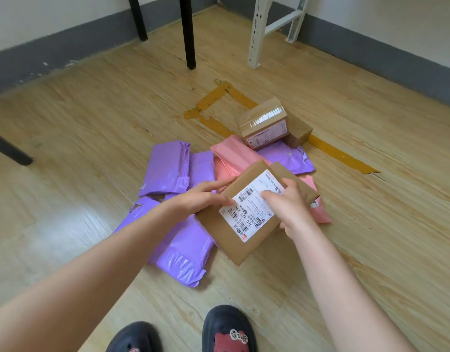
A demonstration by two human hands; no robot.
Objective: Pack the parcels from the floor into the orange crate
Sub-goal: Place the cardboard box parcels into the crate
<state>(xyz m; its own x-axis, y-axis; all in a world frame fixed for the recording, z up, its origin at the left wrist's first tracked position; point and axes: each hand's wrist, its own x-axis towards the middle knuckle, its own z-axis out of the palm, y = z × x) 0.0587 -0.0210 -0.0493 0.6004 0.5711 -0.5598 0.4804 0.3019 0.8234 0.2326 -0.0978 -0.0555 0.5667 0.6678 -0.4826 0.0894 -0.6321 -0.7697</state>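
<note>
Left hand [203, 199] and right hand [288, 208], both clasped on brown parcel [229, 240] side edges (open floor [371, 224] around).

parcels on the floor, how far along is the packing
Done: nothing can be confirmed; the orange crate is out of view. In hand: the left hand and right hand hold a labelled brown parcel. Left: purple mailers, pink mailers and two cardboard boxes lie on the floor.

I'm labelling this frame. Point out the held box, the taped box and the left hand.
held box [222, 233]: head view, bare cardboard below the label.
taped box [262, 115]: head view, top face.
left hand [201, 199]: head view, back of the hand.
</note>
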